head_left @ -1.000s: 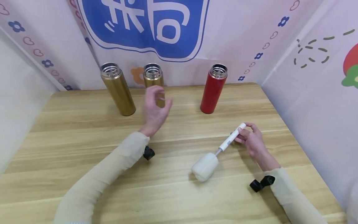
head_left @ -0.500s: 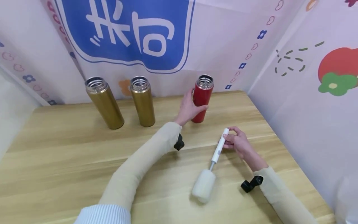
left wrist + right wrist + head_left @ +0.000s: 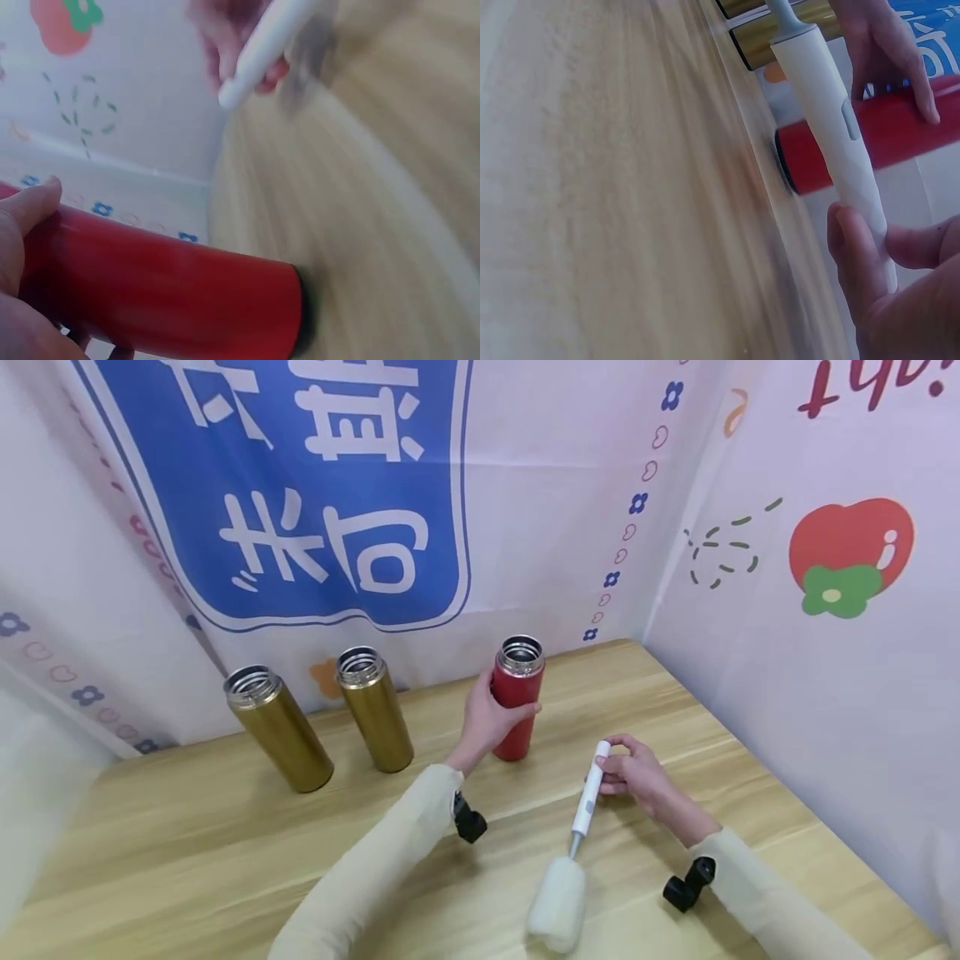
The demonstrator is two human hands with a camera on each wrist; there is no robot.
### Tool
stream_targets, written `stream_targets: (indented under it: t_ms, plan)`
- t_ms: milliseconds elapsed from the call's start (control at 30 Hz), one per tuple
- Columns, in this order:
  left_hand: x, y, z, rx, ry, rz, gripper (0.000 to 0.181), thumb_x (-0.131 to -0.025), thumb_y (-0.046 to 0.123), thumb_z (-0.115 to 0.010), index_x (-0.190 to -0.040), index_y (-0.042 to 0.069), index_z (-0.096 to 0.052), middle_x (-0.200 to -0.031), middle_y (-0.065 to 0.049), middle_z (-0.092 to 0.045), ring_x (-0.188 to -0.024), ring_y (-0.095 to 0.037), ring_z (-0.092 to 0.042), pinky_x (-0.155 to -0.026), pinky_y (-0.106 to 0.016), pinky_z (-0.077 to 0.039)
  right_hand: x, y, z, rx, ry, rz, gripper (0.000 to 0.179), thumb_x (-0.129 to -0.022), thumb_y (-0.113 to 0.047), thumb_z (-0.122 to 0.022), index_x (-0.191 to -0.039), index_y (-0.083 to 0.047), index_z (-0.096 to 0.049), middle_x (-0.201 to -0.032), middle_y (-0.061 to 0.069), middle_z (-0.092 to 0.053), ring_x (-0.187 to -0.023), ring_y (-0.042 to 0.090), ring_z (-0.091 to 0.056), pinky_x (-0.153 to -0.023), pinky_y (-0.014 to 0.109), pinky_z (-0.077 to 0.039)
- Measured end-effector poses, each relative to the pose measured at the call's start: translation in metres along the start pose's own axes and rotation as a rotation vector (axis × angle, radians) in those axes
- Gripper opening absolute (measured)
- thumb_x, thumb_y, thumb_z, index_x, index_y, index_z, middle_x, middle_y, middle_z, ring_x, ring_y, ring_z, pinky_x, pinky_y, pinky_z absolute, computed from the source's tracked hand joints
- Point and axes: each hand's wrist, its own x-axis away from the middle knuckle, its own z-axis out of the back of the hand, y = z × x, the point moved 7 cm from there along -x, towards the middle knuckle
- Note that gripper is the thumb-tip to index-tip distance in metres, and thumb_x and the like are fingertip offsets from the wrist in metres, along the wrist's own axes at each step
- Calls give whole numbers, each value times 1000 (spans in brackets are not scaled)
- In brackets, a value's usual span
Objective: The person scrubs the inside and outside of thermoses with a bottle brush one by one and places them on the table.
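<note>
Pointing sponge [image 3: 558, 903] toward lower frame: brush [image 3: 582, 820], pinched by right hand [image 3: 636, 778]; left hand [image 3: 486, 720] gripping upright, open-topped red flask [image 3: 517, 693].

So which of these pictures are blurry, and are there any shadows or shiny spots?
Head view: fairly clear, with glints on the metal neck of the red bottle; left wrist view: grain of the table smeared, brush handle soft-edged, dark shadow beside the bottle's base; right wrist view: hazy, wood grain soft.

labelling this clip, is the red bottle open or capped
Open: the head view shows the red bottle uncapped, with its silvery neck bare around the mouth.
</note>
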Motion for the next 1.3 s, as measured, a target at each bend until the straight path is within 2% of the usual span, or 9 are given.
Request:
stream_targets:
  t_ms: [267, 400, 533, 667, 833, 967, 1133, 1200, 1300]
  plan:
    - [39, 39, 45, -122, 14, -155, 76, -68, 21, -84, -133, 11, -47, -126, -9, -59, -113, -27, -57, -97, -45, -48, -16, -23, 1, -13, 5, 31, 46, -93, -1, -51, -133, 6, -29, -79, 2, -68, -70, 11, -67, -67, 25, -57]
    - [63, 51, 65, -235, 33, -176, 74, -66, 19, -85, -130, 8, -50, -124, -10, -61, -111, -28, -58, -96, -46, -47, -16, -33, 3, -60, -5, 51, 39, -93, 1, -49, -128, 4, -32, -78, 1, -67, -70, 10, -68, -67, 24, -57]
    - [80, 57, 80, -413, 67, -165, 71, -66, 22, -85, -127, 9, -51, -120, -12, -60, -109, -30, -55, -95, -48, -45, -11, -43, 8, -202, 5, 67, 27, -94, 2, -47, -117, -5, -36, -77, 1, -66, -70, 10, -69, -68, 24, -58]
    - [89, 59, 86, -550, 83, -170, 72, -66, 25, -84, -128, 9, -50, -119, -14, -57, -108, -32, -53, -91, -51, -45, -2, -54, 17, -365, 41, 74, 20, -96, 2, -43, -109, -10, -35, -80, 3, -64, -70, 13, -70, -68, 23, -57]
    - [95, 58, 90, -640, 115, -167, 76, -65, 24, -86, -130, 9, -50, -118, -16, -57, -104, -34, -53, -87, -52, -45, 7, -73, 29, -584, 112, 103, 20, -96, 1, -45, -105, -12, -33, -82, 5, -61, -69, 17, -70, -68, 25, -58]
    - [96, 56, 92, -661, 116, -163, 76, -65, 25, -86, -130, 10, -49, -118, -16, -57, -105, -34, -53, -86, -52, -45, 13, -94, 39, -781, 186, 202, 23, -93, 4, -48, -103, -10, -33, -85, 7, -56, -69, 20, -70, -68, 28, -59]
    - [99, 54, 94, -700, 121, -158, 77, -66, 25, -85, -132, 10, -49, -119, -16, -58, -105, -34, -53, -85, -52, -45, 27, -121, 52, -997, 266, 415, 23, -90, 7, -53, -100, -7, -38, -82, 13, -56, -65, 30, -69, -65, 35, -59]
    - [100, 54, 94, -714, 128, -161, 78, -66, 25, -85, -133, 10, -49, -118, -16, -58, -104, -34, -54, -83, -52, -46, 32, -129, 54, -1043, 284, 483, 22, -89, 7, -54, -100, -6, -41, -81, 15, -58, -66, 33, -70, -64, 38, -58]
    - [101, 53, 96, -725, 140, -167, 78, -66, 25, -85, -132, 10, -49, -118, -16, -58, -104, -35, -54, -82, -52, -46, 37, -135, 54, -1074, 302, 532, 22, -88, 7, -55, -101, -6, -44, -83, 16, -58, -68, 36, -70, -63, 39, -58]
